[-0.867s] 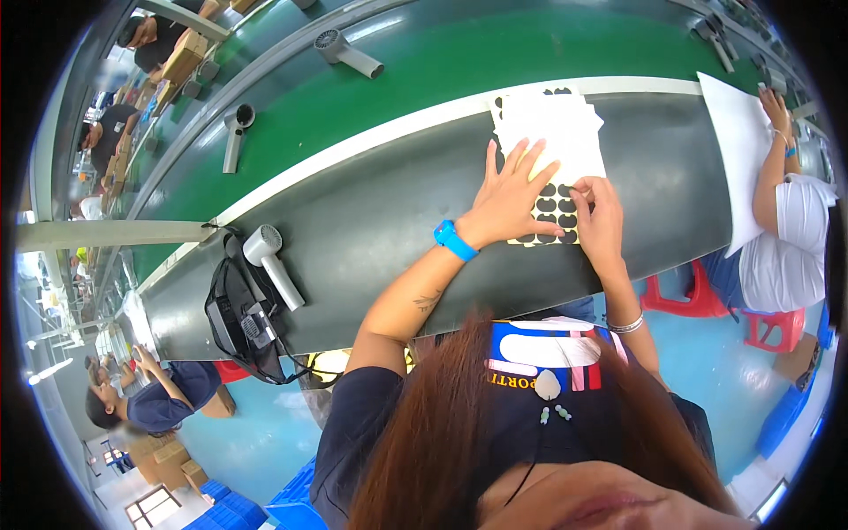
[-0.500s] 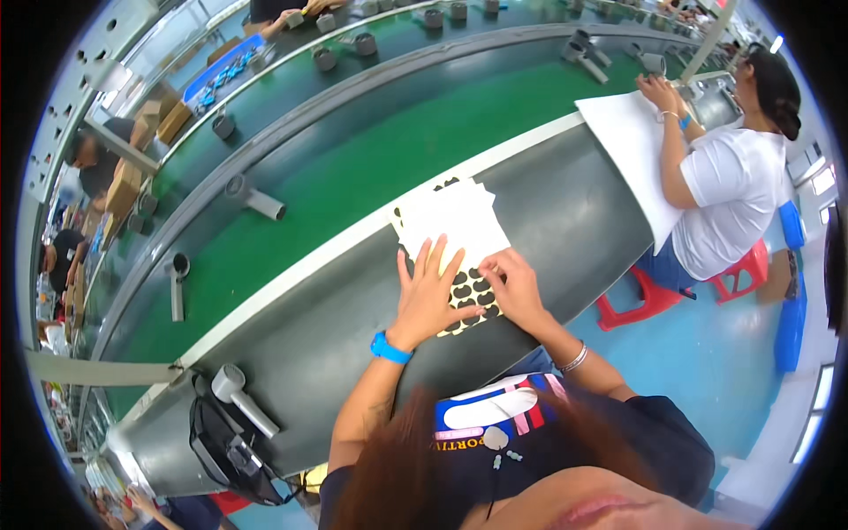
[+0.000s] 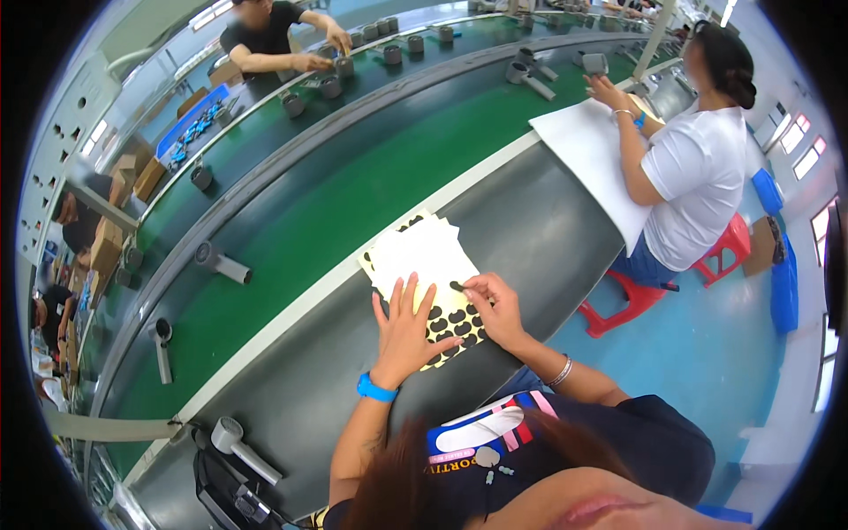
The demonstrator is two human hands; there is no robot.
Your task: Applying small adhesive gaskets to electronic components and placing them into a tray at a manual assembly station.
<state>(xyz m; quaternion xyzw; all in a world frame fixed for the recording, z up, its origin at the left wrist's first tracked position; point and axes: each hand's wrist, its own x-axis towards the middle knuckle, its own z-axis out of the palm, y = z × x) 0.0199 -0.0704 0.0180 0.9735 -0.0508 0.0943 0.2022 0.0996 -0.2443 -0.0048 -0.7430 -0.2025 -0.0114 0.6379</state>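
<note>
— What is changed since the earlier view?
— The sticker sheet (image 3: pixel 430 287) on the grey table (image 3: pixel 530 230) is seen nearer the middle.
— And the hands?
— The left hand (image 3: pixel 408 329) is laid flat, fingers spread, on the sheet; a black sticker (image 3: pixel 459 286) is pinched by the right hand (image 3: pixel 496 306).

Bright, even daylight-type lighting, no dim zones. Light comes mostly from the windows (image 3: pixel 806 146) far right of the right hand (image 3: pixel 496 309), plus ceiling strip lights (image 3: pixel 210 15) well above and left of the left hand (image 3: pixel 408 331). Soft, faint shadows under both hands on the grey surface (image 3: pixel 336 371). Mild sheen on the green belt (image 3: pixel 300 238) beyond the hands; white sheet (image 3: pixel 424 256) just above the fingers near blown out. Heavy fisheye: belt edges bow, black vignette ring all around. Centre sharp; hair (image 3: pixel 397 477) below the hands blurred, rim detail smeared.
</note>
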